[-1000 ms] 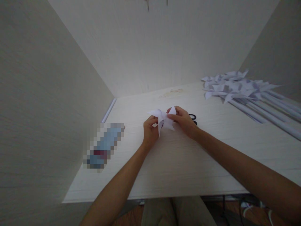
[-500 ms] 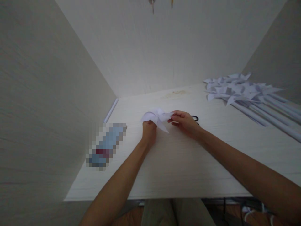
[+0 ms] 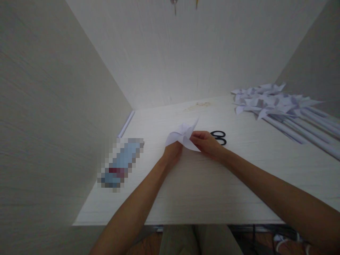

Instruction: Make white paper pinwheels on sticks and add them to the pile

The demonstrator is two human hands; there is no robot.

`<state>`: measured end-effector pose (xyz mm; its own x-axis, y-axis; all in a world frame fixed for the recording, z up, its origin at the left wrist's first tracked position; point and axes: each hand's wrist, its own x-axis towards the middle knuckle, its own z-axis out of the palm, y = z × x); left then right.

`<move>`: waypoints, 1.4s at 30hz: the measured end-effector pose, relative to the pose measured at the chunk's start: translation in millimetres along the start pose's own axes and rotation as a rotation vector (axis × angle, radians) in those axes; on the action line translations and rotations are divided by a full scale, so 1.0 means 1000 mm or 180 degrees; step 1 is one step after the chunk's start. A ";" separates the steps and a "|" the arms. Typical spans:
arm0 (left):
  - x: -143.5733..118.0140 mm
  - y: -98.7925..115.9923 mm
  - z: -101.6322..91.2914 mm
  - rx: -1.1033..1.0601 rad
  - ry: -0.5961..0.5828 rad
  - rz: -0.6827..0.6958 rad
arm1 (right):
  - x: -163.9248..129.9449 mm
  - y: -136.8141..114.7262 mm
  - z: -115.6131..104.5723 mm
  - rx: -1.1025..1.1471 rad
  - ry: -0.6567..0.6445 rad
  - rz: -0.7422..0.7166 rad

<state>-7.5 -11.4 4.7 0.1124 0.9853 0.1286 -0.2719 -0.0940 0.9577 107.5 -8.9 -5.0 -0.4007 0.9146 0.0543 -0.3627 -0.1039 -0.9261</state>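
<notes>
A white paper pinwheel (image 3: 181, 134) with curved, pointed blades is held above the middle of the table. My left hand (image 3: 172, 153) grips it from below left, its fingers largely hidden beneath the paper. On the other side, my right hand (image 3: 205, 141) is closed with its fingertips at the pinwheel's right blades, partly behind them. Black-handled scissors (image 3: 219, 134) lie just beyond my right hand, which covers their blades.
Several finished-looking pinwheels (image 3: 268, 106) on rolled paper sticks (image 3: 313, 132) are heaped at the right. A paper tube (image 3: 126, 124) rests along the left wall. Near it lies a blurred-out bluish object (image 3: 122, 163). The white table (image 3: 186, 198) is walled on three sides.
The pinwheel has turned and shifted slightly right in my left hand. My right fingers have moved in from a blade's tip to behind the blades, and more of the scissors' handles show.
</notes>
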 end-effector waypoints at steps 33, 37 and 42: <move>0.006 0.002 -0.016 0.0627 0.0280 0.0551 | -0.008 -0.013 -0.016 -0.3462 0.0660 -0.2177; 0.006 0.004 -0.019 0.0723 -0.0067 0.0491 | -0.008 -0.012 -0.017 -0.3494 0.0387 -0.2149; 0.004 0.005 -0.020 0.0827 -0.0166 0.0467 | -0.009 -0.011 -0.016 -0.3566 0.0336 -0.2083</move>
<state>-27.5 -4.6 4.8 0.1407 0.9505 0.2771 -0.0359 -0.2748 0.9608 128.9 -9.6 -1.7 -0.3316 0.7027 0.6296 0.4515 0.7041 -0.5481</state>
